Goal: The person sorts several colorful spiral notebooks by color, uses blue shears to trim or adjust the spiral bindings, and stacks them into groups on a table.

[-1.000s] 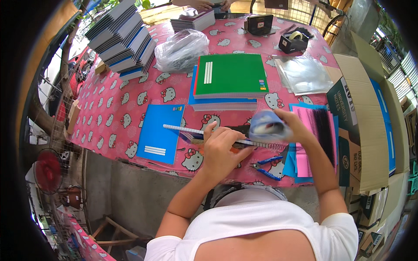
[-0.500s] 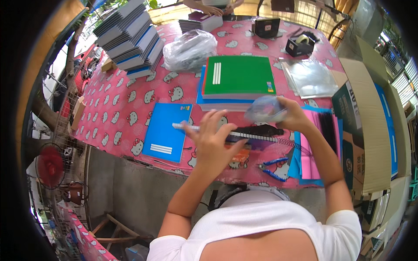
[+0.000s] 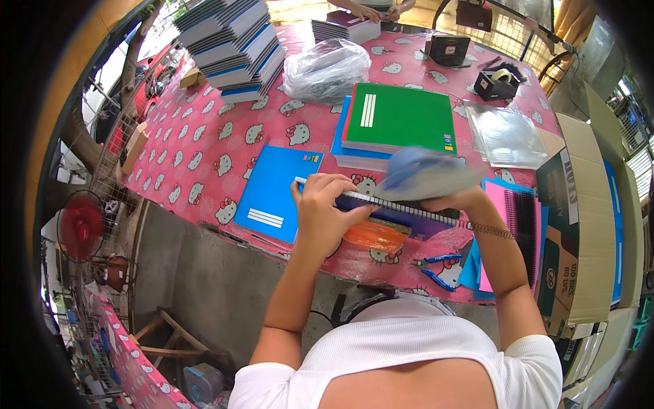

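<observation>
My left hand (image 3: 323, 204) grips the spine side of a notebook (image 3: 402, 210), thumb on the near side and fingers over its far side. A dark wire spiral coil (image 3: 487, 230) runs along the spine, its loose end sticking out to the right beneath my right forearm. Beyond the spine, my right hand (image 3: 460, 200) is curled at a blue and white thing (image 3: 429, 174), too smeared by motion to name. Under the notebook lie an orange streaked piece (image 3: 375, 236) and a purple piece (image 3: 434, 225). A blue notebook (image 3: 278, 194) lies flat beside my left hand.
Blue-handled pliers (image 3: 439, 269) lie near the front edge. Pink and blue covers with black coils (image 3: 519, 221) and an open carton (image 3: 593, 225) are right. Behind stand green and blue notebooks (image 3: 402, 119), clear sheets (image 3: 507, 136), a plastic bag (image 3: 327, 68), a notebook stack (image 3: 235, 51) and another person's hands (image 3: 375, 13).
My right hand has moved lower, and the blue and white thing has swung into a wider blur. My left fingers have closed down on the spine. The view has shifted slightly.
</observation>
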The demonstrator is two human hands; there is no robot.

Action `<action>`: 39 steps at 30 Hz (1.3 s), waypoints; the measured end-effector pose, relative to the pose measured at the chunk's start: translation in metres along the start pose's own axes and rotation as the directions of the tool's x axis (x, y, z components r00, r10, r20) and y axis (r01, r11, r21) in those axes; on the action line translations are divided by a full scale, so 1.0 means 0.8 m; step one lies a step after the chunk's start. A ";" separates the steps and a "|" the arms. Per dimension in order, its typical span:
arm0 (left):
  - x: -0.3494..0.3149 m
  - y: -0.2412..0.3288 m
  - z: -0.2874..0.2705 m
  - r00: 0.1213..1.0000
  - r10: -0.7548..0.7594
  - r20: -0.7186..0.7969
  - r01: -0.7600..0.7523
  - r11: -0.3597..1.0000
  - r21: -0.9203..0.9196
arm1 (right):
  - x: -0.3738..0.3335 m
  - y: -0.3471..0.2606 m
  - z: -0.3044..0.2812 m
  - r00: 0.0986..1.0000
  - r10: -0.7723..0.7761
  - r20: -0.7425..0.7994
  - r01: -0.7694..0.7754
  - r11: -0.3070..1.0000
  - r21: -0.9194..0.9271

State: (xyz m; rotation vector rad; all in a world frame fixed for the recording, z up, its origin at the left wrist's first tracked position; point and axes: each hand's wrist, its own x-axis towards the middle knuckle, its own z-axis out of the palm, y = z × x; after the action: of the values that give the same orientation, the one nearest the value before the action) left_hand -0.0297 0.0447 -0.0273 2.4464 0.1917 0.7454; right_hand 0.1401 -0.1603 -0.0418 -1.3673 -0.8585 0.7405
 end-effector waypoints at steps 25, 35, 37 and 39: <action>-0.014 -0.078 -0.009 0.912 -0.399 -0.090 0.255 0.728 -0.637 | 0.093 0.007 0.060 0.945 -0.303 0.125 0.323 0.927 -0.190; -0.022 -0.092 -0.015 0.881 -0.467 -0.081 0.246 0.597 -0.763 | 0.106 0.019 0.058 0.975 -0.216 -0.051 0.156 0.830 -0.535; -0.024 -0.086 -0.017 0.900 -0.432 -0.057 0.228 0.578 -0.784 | 0.091 0.032 -0.003 0.881 -0.398 -0.255 0.233 0.836 -0.497; -0.016 -0.072 -0.023 0.905 -0.425 0.002 0.219 0.462 -0.860 | 0.048 0.025 -0.062 0.574 -0.471 -0.670 -0.017 0.812 -0.584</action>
State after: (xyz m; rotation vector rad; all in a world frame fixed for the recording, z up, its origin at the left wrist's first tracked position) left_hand -0.0492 0.0976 -0.0534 1.3110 0.2870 0.6937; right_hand 0.2031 -0.1508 -0.0585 -1.8025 -0.4853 -0.4200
